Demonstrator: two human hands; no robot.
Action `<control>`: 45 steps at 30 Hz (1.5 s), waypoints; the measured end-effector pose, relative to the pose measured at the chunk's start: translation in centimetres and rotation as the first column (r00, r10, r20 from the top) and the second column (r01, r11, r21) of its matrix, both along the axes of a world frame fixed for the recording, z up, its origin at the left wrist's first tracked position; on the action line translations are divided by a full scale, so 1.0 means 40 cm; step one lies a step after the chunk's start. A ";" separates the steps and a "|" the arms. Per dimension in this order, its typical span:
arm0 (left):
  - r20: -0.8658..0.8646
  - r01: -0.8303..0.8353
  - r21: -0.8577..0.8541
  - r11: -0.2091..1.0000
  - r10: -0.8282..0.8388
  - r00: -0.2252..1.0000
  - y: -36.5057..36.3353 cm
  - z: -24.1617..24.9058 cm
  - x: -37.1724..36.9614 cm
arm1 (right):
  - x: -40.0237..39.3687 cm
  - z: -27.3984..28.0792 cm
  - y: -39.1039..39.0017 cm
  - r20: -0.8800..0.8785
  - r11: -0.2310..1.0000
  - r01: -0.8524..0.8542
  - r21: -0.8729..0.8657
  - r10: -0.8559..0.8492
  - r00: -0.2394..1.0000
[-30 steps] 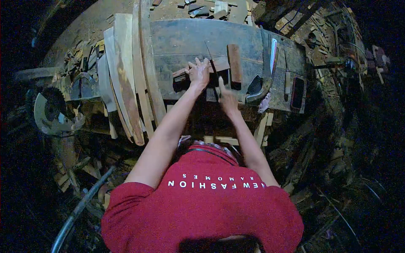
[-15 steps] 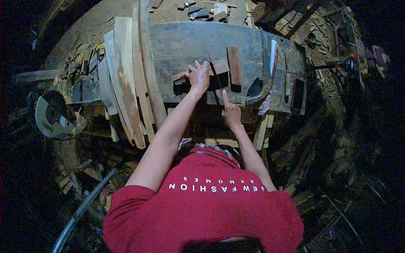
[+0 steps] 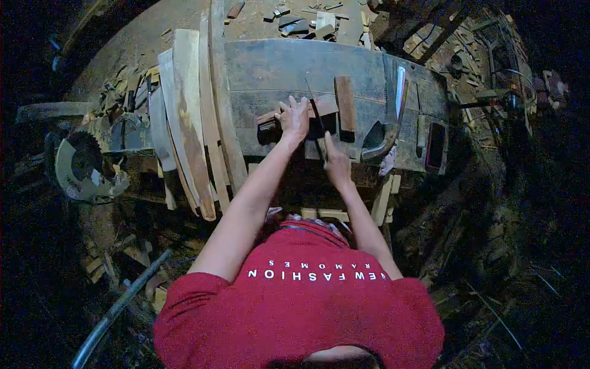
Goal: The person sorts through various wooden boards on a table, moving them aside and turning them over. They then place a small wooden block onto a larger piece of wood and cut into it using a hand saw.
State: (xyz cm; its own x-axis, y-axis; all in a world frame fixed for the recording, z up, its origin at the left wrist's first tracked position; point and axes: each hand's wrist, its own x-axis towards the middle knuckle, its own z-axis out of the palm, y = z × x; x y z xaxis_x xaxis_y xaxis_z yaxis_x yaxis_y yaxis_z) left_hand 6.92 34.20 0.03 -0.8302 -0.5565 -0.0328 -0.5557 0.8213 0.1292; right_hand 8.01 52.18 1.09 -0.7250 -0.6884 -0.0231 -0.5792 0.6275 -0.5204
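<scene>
My left hand point(image 3: 295, 122) lies with fingers spread on a reddish-brown wooden block point(image 3: 326, 109), pressing it against the workbench point(image 3: 270, 61). My right hand point(image 3: 337, 167) is closed around the handle of a thin, dark-bladed handsaw point(image 3: 316, 109), its index finger stretched forward along the tool. The blade crosses the block just right of my left hand, pointing away from me. My palm covers part of the block, and my fist hides most of the handle. A second wooden block point(image 3: 345, 106) lies a little to the right.
Long boards point(image 3: 187, 92) lie across the bench's left side. On the right are a larger handsaw point(image 3: 389, 138), a slim tool point(image 3: 421, 132) and a dark rectangular object point(image 3: 435, 146). A toothed circular blade point(image 3: 86, 154) stands at far left. Wood scraps point(image 3: 301, 26) litter the floor beyond.
The whole view has shifted slightly, so the bench sits lower and further right. Relative to the block, the saw and my right hand are slightly further forward. My left hand stays on the block.
</scene>
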 end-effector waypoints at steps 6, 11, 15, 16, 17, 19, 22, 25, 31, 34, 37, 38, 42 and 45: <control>-0.004 -0.013 0.035 0.999 0.013 1.000 0.003 0.023 -0.002 | -0.056 0.031 -0.072 0.014 0.998 0.000 0.062 -0.001 1.000; 0.066 0.006 0.167 0.986 -0.017 0.998 -0.013 0.045 -0.007 | -0.136 -0.026 -0.185 -0.146 0.991 -0.080 -0.111 0.063 0.987; 0.038 -0.011 0.153 0.988 0.005 0.999 -0.011 0.031 -0.008 | -0.060 0.024 -0.095 -0.053 0.996 0.013 0.084 -0.009 0.999; 0.040 -0.010 0.136 0.991 0.005 0.999 -0.009 0.031 -0.006 | -0.021 0.028 -0.049 -0.051 0.996 0.011 0.091 -0.007 0.999; 0.041 -0.010 0.118 0.993 0.005 0.999 -0.007 0.035 -0.007 | 0.015 0.028 -0.001 -0.024 0.994 0.009 0.106 -0.006 1.000; 0.051 -0.005 0.111 0.994 -0.001 0.999 -0.009 0.046 -0.013 | 0.021 0.037 0.022 0.005 0.993 0.004 0.120 -0.005 1.000; 0.017 -0.003 0.112 0.994 0.001 1.000 0.001 0.021 0.003 | -0.007 0.028 0.000 0.009 0.994 -0.030 0.107 0.029 1.000; -0.009 -0.015 0.150 0.989 0.016 1.000 -0.008 0.043 -0.005 | -0.093 -0.030 -0.110 -0.085 0.999 -0.037 -0.035 0.034 0.996; 0.024 -0.015 0.190 0.982 0.011 1.000 -0.009 0.054 -0.006 | -0.112 0.022 -0.157 0.009 0.999 -0.019 -0.037 0.019 1.000; 0.017 -0.025 0.171 0.985 0.022 1.000 -0.002 0.064 -0.004 | -0.029 0.039 -0.061 -0.007 0.999 0.035 0.030 -0.035 0.999; 0.032 -0.025 0.128 0.991 0.021 0.999 -0.002 0.054 -0.008 | 0.007 0.032 0.009 0.024 1.000 0.020 -0.022 -0.019 1.000; 0.021 -0.011 0.103 0.995 0.009 1.000 -0.001 0.027 -0.001 | 0.013 0.023 0.012 0.069 0.999 0.022 -0.030 -0.020 0.997; -0.051 0.033 -0.072 0.997 -0.037 0.998 -0.001 0.011 0.002 | -0.087 -0.024 -0.091 -0.064 0.998 -0.031 -0.050 0.027 0.998; -0.044 0.030 -0.072 0.997 -0.033 0.998 -0.004 0.024 0.003 | -0.130 -0.027 -0.180 -0.100 0.999 0.000 -0.054 -0.006 0.995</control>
State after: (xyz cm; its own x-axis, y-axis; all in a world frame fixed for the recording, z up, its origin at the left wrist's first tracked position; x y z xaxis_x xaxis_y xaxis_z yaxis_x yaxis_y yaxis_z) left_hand 7.03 34.05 1.00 -0.8472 -0.5294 0.0434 -0.5241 0.8465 0.0938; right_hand 2.80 44.97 0.01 -0.7238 -0.6846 0.0866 -0.6282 0.6017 -0.4932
